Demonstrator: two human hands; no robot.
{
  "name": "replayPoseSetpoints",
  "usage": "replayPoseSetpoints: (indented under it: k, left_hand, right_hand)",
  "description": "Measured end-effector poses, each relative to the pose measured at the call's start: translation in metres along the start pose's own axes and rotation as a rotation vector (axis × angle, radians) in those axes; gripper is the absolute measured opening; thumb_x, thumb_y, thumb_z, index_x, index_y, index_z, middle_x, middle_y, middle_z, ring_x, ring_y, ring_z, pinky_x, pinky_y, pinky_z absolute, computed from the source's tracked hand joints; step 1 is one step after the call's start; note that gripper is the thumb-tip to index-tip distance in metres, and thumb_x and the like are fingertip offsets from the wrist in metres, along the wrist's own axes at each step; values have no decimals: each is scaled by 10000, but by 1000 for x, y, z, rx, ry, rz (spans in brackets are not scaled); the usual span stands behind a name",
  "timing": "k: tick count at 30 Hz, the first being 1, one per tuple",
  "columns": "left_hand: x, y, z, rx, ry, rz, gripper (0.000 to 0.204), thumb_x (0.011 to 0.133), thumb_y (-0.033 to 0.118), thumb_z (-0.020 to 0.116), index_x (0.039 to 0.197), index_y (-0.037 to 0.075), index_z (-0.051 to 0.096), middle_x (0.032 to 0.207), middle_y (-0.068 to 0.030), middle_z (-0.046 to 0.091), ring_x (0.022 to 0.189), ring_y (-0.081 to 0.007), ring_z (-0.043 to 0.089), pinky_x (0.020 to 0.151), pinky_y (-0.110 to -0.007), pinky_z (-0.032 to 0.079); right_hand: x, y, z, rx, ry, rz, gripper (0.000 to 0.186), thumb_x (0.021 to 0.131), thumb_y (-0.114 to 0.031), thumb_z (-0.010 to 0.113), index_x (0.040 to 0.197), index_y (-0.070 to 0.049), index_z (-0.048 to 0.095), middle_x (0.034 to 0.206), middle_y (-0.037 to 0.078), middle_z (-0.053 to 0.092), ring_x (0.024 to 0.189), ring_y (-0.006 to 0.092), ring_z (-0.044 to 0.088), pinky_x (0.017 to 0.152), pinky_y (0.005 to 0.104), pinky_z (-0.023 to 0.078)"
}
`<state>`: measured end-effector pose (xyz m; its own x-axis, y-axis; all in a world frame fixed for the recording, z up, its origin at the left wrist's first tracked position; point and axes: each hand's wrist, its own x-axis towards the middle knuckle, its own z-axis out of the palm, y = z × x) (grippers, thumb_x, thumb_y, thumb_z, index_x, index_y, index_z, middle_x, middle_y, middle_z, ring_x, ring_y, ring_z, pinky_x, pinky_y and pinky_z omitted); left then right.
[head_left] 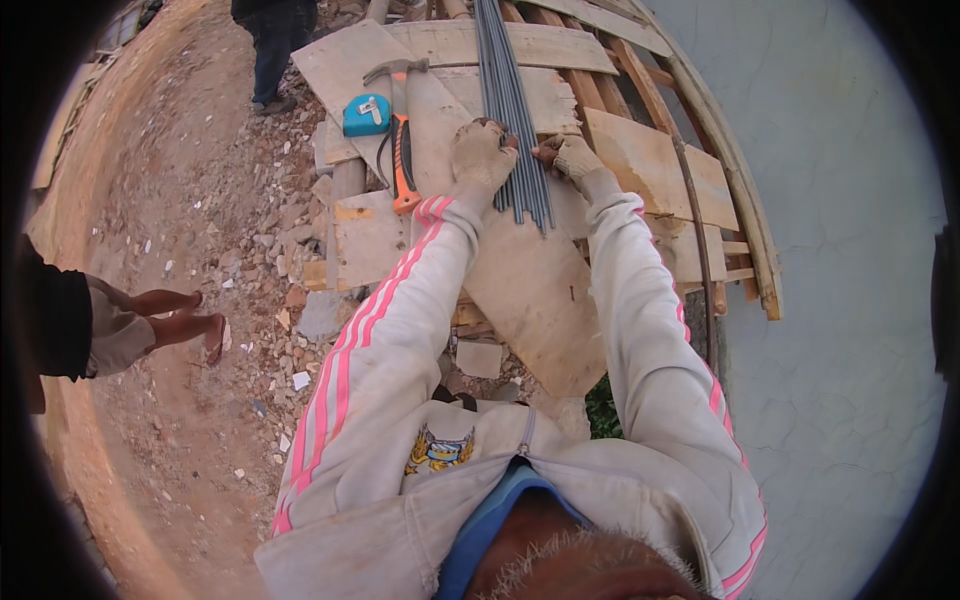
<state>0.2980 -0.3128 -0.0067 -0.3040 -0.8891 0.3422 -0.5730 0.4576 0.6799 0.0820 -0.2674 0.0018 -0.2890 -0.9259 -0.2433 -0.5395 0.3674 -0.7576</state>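
One bundle of grey rods [505, 90] lies on pale boards [540, 300]; left hand [484, 156] curled at the bundle's left edge, right hand [570, 160] at its right edge, fingers drawn narrow; cannot tell whether either grips a rod; hammer [402, 150] and tape measure [354, 118] lie farther left

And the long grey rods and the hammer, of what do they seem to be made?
Long grey rods: probably steel, by their dull, slender, straight look, though plastic remains possible. Hammer: dull brownish head, likely metal; orange and black grip, probably rubber or plastic, by its two colours.
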Motion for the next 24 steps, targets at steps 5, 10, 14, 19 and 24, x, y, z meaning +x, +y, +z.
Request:
replayPoseSetpoints:
  k: [5, 10, 14, 19, 24]
  left_hand:
    - [1, 4, -3, 15, -36, -19, 331, 896, 354, 684, 1114, 111, 738, 1169, -121, 704, 1153, -327, 632, 1025, -451, 479]
    - [0, 7, -9, -4, -23, -12, 311, 911, 319, 692, 1128, 99, 731, 1153, -170, 702, 1139, -355, 637, 984, -466, 496]
    - [2, 5, -7, 1, -24, 12, 309, 907, 309, 703, 1133, 99, 728, 1161, -169, 700, 1139, -355, 637, 985, -465, 499]
    - [1, 3, -1, -30, 12, 4, 308, 908, 314, 702, 1124, 96, 732, 1186, -160, 695, 1140, -356, 635, 986, -467, 497]
    - [1, 2, -1, -4, -33, -35, 321, 905, 337, 689, 1130, 112, 728, 1223, -129, 682, 1185, -332, 610, 1035, -451, 479]
  right_hand:
    - [8, -4, -6, -126, -28, -40, 317, 878, -313, 815, 1025, -43, 738, 673, 22, 641, 527, 126, 559, 488, 309, 418]
    - [24, 5, 2, -335, 91, -139, 310, 860, -273, 814, 982, 1, 733, 694, 93, 664, 551, 192, 600, 527, 363, 456]
    - [13, 1, 8, -209, 251, -192, 362, 850, -276, 811, 1053, 10, 720, 807, 171, 701, 715, 287, 676, 660, 420, 514]
    - [-18, -20, 20, -426, 469, -124, 394, 865, -288, 733, 1131, -1, 696, 1057, 273, 717, 1038, 444, 684, 923, 528, 523]
    - [-28, -47, 23, -587, 321, -71, 360, 895, -280, 628, 1135, -21, 700, 1120, 258, 713, 1097, 421, 681, 952, 510, 532]
